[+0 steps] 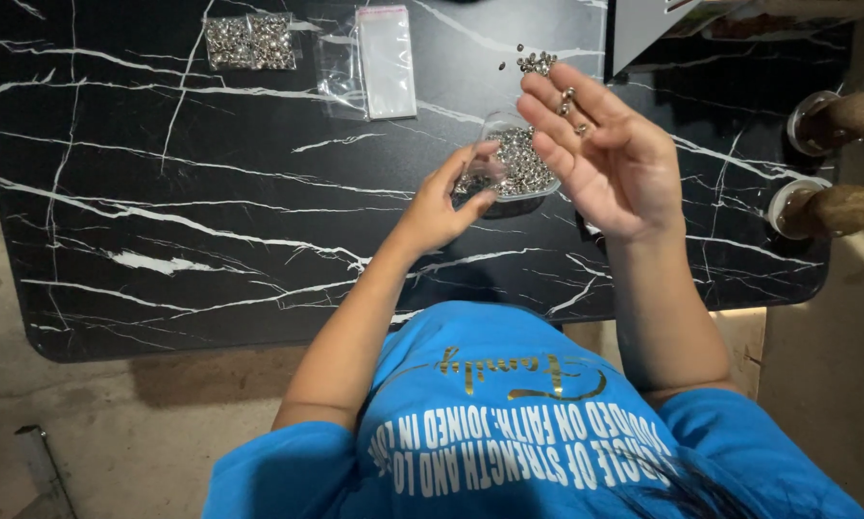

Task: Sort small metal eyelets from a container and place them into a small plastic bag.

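My left hand (444,205) pinches a small clear plastic bag (480,175) between thumb and fingers, just left of a clear tray of small silver metal pieces (520,159) on the black marble table (211,221). Raised above the tray's right side, my right hand (610,154) is palm up with the fingers spread. A few silver pieces (570,104) lie on its fingers. A small loose heap of the same pieces (536,61) sits on the table beyond the fingertips.
Two filled bags of silver pieces (250,42) lie at the far left. Empty clear bags (384,60) lie beside them. Two brown knobs in clear cups (829,117) (821,209) stand at the right edge. A light-coloured box (653,27) is at the far right.
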